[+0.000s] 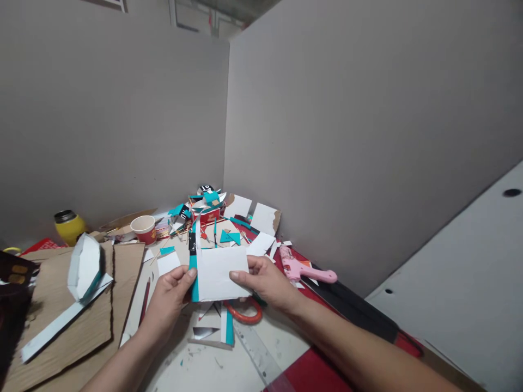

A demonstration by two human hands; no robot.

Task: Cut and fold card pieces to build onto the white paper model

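Both hands hold a white card [222, 273] level above the cluttered table [204, 370], left hand [169, 296] pinching its teal left edge, right hand [265, 280] pinching its right edge.

Two plain grey partition walls, the left wall [110, 125] and the right wall [368, 136], meet in a corner behind a pale, paint-flecked surface [204, 370], with a white panel [469, 272] bearing dark holes at right.

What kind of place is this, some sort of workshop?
Probably a craft desk in a partitioned cubicle: paper scraps piled in the corner, a pink glue gun, cardboard sheets, and both hands holding a white card piece.
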